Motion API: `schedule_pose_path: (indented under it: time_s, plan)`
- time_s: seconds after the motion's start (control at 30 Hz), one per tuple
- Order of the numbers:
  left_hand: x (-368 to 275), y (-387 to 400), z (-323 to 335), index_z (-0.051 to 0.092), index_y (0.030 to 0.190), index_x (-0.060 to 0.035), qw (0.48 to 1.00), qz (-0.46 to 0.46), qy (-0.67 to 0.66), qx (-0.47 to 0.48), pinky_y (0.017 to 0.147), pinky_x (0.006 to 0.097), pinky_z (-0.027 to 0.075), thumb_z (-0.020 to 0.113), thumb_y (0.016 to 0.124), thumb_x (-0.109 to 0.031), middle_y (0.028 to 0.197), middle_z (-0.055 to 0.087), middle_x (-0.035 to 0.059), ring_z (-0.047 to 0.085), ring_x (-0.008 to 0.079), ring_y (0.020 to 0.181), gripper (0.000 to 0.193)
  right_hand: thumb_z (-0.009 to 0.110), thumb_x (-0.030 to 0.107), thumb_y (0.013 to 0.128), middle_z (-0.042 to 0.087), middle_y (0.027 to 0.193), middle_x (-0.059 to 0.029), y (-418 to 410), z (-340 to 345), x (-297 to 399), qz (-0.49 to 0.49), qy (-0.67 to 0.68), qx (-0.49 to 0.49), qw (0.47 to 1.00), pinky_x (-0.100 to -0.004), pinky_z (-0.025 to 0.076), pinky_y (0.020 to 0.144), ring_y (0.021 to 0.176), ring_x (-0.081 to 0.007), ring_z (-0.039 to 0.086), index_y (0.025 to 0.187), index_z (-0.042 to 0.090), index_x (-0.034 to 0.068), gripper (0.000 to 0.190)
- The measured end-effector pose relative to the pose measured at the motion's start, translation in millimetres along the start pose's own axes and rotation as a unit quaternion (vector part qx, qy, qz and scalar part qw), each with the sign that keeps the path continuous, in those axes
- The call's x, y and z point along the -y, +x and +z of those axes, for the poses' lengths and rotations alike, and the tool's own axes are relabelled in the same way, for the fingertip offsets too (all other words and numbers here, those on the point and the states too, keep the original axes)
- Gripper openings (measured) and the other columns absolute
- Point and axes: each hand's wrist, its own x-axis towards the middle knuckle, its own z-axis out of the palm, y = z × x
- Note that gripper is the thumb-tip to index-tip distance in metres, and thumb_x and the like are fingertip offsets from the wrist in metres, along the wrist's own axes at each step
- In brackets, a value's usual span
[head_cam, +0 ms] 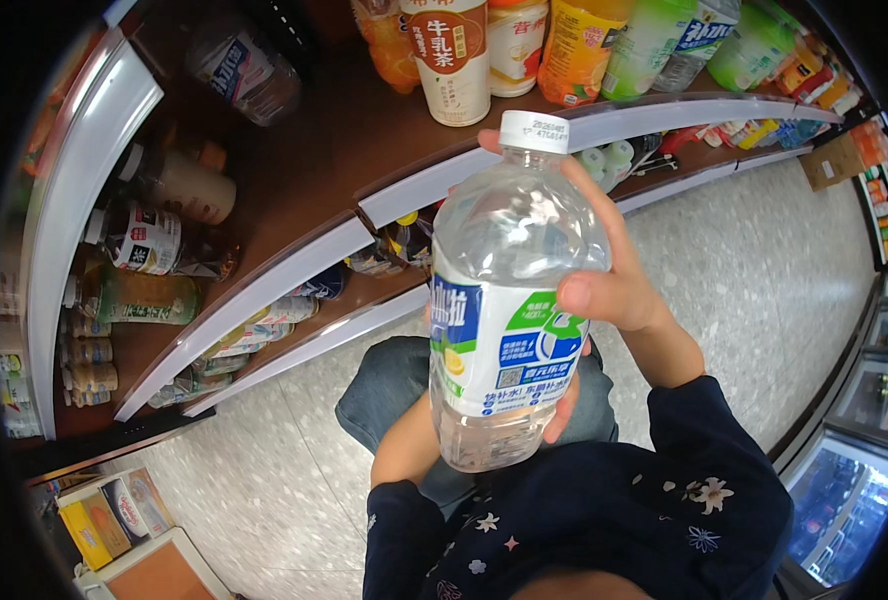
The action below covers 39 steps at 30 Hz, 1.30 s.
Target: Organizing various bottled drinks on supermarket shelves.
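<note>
A large clear plastic drink bottle [519, 217] with a white cap and a white, blue and green label stands nearly upright between my hands, in front of my chest. My right hand [609, 277] wraps its upper part, thumb on the label and fingers behind the neck. Most of my left hand [564, 412] is hidden behind the lower part, with fingertips showing at the bottle's right edge. Beyond the cap, a white and brown milk tea bottle [448, 67] stands on a brown shelf [294, 172].
Orange and green drink bottles [579, 52] line the shelf beyond. More bottles [144, 240] stand on the left, others on a lower tier. Grey price rails [264, 307] edge the shelves. Boxes [106, 517] sit at lower left, a cardboard box [830, 161] and glass-door coolers [841, 502] at right.
</note>
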Motion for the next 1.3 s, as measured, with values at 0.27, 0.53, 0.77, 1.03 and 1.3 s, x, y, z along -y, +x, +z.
schedule_pose_path:
  time_s: [0.27, 0.53, 0.77, 1.03, 1.3]
  plan:
    - [6, -4, -29, 0.038, 0.129, 0.0071, 0.988, 0.033, -0.134, 0.063, 0.072, 0.0498, 0.052, 0.064, 0.044, -0.084, 0.108, 0.052, 0.0362, 0.059, 0.0498, 0.090, 0.127, 0.075, 0.026, 0.071, 0.052, 0.122, -0.0110, 5, -3, -8, 0.027, 0.010, 0.024, 0.999, -0.0313, 0.041, 0.094, 0.113, -0.0184, 0.050, 0.140, 0.030, 0.001, 0.086]
    - [-33, -26, -12, 0.037, 0.136, -0.0006, 0.995, 0.082, -0.063, -0.008, 0.089, 0.0577, 0.044, 0.056, 0.066, -0.077, 0.123, 0.050, 0.0290, 0.051, 0.0501, 0.108, 0.105, 0.085, 0.017, 0.055, 0.048, 0.128, -0.0120, -6, 12, -3, 0.106, 0.001, 0.003, 0.994, -0.0336, 0.036, 0.100, 0.117, -0.0208, 0.048, 0.140, 0.028, -0.001, 0.103]
    - [-83, -40, 55, 0.032, 0.131, 0.0031, 0.527, 0.409, 0.665, -0.336, 0.101, 0.0416, 0.035, 0.081, 0.053, -0.064, 0.119, 0.053, 0.0178, 0.049, 0.0278, 0.118, 0.114, 0.087, 0.025, 0.053, 0.054, 0.122, -0.0143, 61, 28, 1, -0.195, -0.211, -0.006, 0.958, -0.0338, 0.042, 0.095, 0.111, -0.0213, 0.055, 0.134, 0.035, -0.003, 0.101]
    - [-129, -19, 72, 0.036, 0.130, 0.0067, 0.409, 0.378, 0.711, -0.429, 0.081, 0.0312, 0.052, 0.089, 0.057, -0.021, 0.111, 0.060, 0.0167, 0.063, 0.0208, 0.095, 0.093, 0.082, 0.027, 0.067, 0.049, 0.129, -0.0173, 105, 37, -25, -0.165, -0.313, -0.038, 0.934, -0.0367, 0.036, 0.101, 0.119, -0.0225, 0.048, 0.137, 0.032, -0.004, 0.092]
    - [-202, 12, 65, 0.053, 0.112, 0.0028, 0.300, 0.412, 0.767, -0.390, 0.079, 0.0298, 0.052, 0.086, 0.062, -0.031, 0.098, 0.067, 0.0120, 0.065, 0.0176, 0.088, 0.069, 0.072, 0.010, 0.075, 0.061, 0.107, -0.0111, -37, 34, -77, -0.088, -0.330, -0.019, 0.940, -0.0334, 0.045, 0.086, 0.099, -0.0247, 0.059, 0.113, 0.055, 0.004, 0.041]
